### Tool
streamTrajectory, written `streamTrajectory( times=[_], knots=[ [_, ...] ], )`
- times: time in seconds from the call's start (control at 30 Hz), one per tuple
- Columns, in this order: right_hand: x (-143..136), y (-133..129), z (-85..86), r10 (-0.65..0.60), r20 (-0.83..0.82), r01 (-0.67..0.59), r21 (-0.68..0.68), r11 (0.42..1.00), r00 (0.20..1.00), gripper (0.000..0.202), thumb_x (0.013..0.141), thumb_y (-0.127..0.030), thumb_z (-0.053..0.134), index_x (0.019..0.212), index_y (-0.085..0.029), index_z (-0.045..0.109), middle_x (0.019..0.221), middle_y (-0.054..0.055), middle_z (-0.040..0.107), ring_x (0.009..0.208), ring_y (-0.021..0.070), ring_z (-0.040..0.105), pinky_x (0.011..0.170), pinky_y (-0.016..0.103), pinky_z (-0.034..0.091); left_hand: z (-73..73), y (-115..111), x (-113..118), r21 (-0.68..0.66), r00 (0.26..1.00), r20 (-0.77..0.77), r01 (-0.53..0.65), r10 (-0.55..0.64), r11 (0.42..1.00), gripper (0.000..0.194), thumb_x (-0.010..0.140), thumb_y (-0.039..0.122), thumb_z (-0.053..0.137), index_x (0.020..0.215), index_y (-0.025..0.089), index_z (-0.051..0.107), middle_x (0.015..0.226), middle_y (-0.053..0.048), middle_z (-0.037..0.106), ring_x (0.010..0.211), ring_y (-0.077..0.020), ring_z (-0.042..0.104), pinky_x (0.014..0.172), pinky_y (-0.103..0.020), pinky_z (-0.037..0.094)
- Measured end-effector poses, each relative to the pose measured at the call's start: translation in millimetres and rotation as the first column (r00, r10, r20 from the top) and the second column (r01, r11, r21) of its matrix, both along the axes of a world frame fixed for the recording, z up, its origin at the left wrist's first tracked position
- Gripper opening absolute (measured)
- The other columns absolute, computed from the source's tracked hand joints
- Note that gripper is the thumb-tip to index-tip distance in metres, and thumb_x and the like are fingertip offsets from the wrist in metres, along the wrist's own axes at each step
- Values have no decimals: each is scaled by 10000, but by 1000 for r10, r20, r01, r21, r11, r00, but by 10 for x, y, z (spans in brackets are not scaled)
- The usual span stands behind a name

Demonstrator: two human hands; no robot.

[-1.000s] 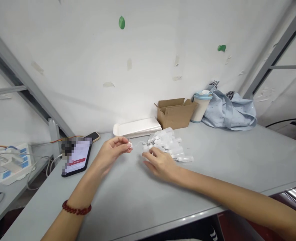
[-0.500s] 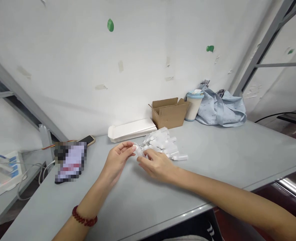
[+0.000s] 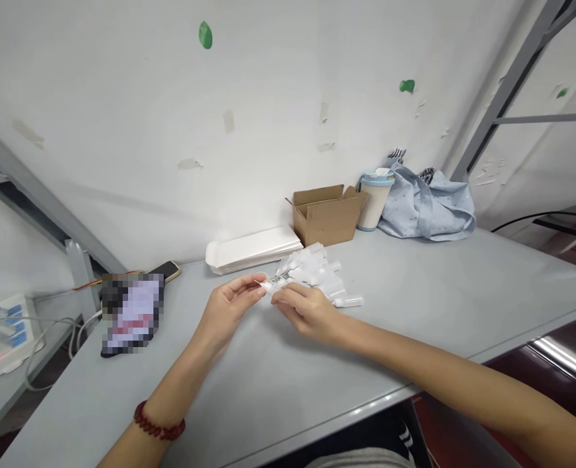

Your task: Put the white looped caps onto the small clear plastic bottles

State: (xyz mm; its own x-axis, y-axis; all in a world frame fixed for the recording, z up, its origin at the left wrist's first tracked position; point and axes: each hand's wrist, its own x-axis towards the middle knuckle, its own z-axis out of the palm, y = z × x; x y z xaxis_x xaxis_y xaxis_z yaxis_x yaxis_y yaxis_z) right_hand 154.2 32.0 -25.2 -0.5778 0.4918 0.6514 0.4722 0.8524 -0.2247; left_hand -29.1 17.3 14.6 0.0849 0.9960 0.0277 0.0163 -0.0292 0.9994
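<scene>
Between the fingertips of my left hand (image 3: 236, 300) is a small white piece (image 3: 265, 285) with a thin, needle-like tip pointing up and left. My right hand (image 3: 307, 312) is closed just beside it, thumb and fingers pinching what looks like a small translucent bottle (image 3: 273, 293). Most of that bottle is hidden by the fingers, and I cannot tell whether the two parts are joined. Right behind my hands lies a pile of small translucent bottles (image 3: 312, 265), some with thin metal tips showing. One bottle (image 3: 349, 301) lies at the pile's right edge.
Behind the pile are a stack of flat white cartons (image 3: 253, 250) and an open cardboard box (image 3: 329, 221). A lidded cup (image 3: 376, 201) and a light blue bag (image 3: 424, 205) stand right of them. A phone (image 3: 168, 270) and a pixelated item (image 3: 134, 312) lie left on the grey table (image 3: 268, 403).
The thin tip on the white piece now shows at my left fingertips. My right fingers have shifted slightly and closed up around the bottle. The whole view has moved a little.
</scene>
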Motion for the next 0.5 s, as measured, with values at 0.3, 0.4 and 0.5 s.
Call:
streamTrajectory(
  times=[0.3, 0.4, 0.5],
  knots=[
    [7, -1, -71, -105, 114, 89, 139, 986, 988, 297, 866, -78, 381, 1030, -200, 597, 950, 90, 589, 671, 128, 535, 521, 213, 406, -15, 19, -38, -28, 989, -149, -3, -2, 1000, 266, 681, 392, 717, 825, 168, 705, 758, -41, 696, 755, -192, 639, 796, -329, 493],
    [4, -19, -9, -9, -20, 10, 19, 1000, 1000, 235, 908, -118, 380, 989, -171, 594, 865, 69, 601, 683, 122, 551, 566, 215, 442, -14, 23, -67, 46, 986, -169, 13, -5, 999, 267, 663, 356, 736, 863, 184, 693, 890, -50, 701, 879, -214, 634, 839, -326, 487],
    [0, -29, 36, 45, -109, -53, -73, 996, 993, 223, 936, -144, 365, 966, -166, 585, 850, 58, 609, 723, 116, 571, 633, 219, 474, 2, 12, -67, 56, 988, -141, 64, -55, 996, 282, 677, 348, 728, 909, 191, 693, 996, -65, 688, 954, -230, 618, 877, -340, 478]
  ],
)
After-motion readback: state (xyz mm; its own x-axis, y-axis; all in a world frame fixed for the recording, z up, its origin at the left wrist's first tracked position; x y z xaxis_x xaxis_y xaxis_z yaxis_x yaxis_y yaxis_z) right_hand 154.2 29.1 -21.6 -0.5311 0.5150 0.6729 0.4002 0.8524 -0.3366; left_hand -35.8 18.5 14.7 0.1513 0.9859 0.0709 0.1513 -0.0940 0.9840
